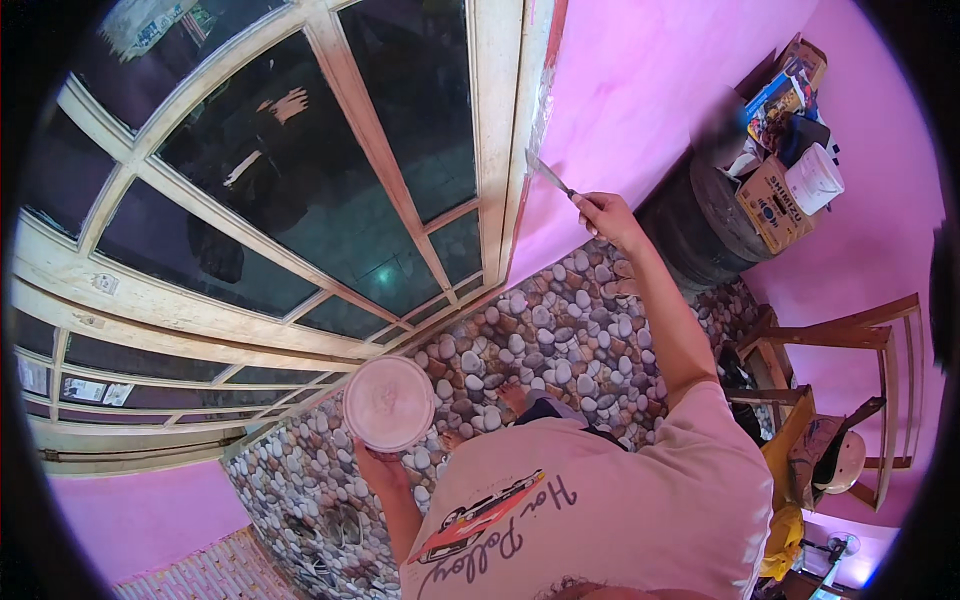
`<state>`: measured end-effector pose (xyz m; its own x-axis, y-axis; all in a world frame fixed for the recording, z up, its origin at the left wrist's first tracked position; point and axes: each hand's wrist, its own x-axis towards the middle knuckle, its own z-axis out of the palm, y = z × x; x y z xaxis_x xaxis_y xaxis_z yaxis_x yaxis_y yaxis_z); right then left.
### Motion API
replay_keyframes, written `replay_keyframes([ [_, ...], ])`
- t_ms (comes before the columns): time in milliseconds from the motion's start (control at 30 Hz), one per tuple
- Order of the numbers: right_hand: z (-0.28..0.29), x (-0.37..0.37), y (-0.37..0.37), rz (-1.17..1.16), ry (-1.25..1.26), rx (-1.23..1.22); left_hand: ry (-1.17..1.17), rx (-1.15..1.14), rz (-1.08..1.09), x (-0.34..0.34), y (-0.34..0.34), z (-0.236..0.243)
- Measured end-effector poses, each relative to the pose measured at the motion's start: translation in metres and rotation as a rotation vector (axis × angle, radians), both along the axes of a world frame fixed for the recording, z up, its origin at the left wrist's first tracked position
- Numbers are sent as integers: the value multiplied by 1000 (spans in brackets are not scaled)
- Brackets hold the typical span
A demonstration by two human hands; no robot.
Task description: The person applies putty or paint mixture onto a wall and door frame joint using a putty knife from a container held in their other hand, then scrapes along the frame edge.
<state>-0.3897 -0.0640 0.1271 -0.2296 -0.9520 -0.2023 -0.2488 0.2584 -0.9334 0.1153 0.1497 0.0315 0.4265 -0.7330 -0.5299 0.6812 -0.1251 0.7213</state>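
My right hand (607, 218) grips the dark handle of a putty knife (546, 170), whose metal blade points up-left at the seam between the white-painted wooden window frame (491, 150) and the pink wall (610, 90); at the blade's tip a narrow strip looks rough and pale. My left hand (378, 465) holds a round pale-pink lid or shallow container (388, 403) low near my body, flat side up. The frame's glass panes (260, 140) are dark. My bare toes show below on the pebble-patterned floor (535, 340).
A dark drum (680, 225) stands at the right wall, topped by a cardboard box (775, 205), a white bucket (815, 178) and clutter. A wooden rack (870, 335) with a cream helmet (842, 460) is at the lower right. Sandals (340, 525) lie at the lower left.
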Motion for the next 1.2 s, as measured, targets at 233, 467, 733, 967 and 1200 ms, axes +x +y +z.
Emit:
replay_keyframes([
  [233, 37, -5, -6, 25, 43, -115, -21, 4, -69, 18, 5, -15],
  [467, 50, -9, -2, 78, -18, -91, -23, -34, -32, -6, -1, 9],
  [733, 12, -15, -5, 42, 68, 93, -11, -9, -19, 1, 1, -3],
  [967, 70, -20, -2, 67, 47, -47, -30, -16, -75, 0, 1, -2],
  [1200, 113, -14, 20, 32, -25, -275, -7, -34, -59, -2, -6, -6],
])
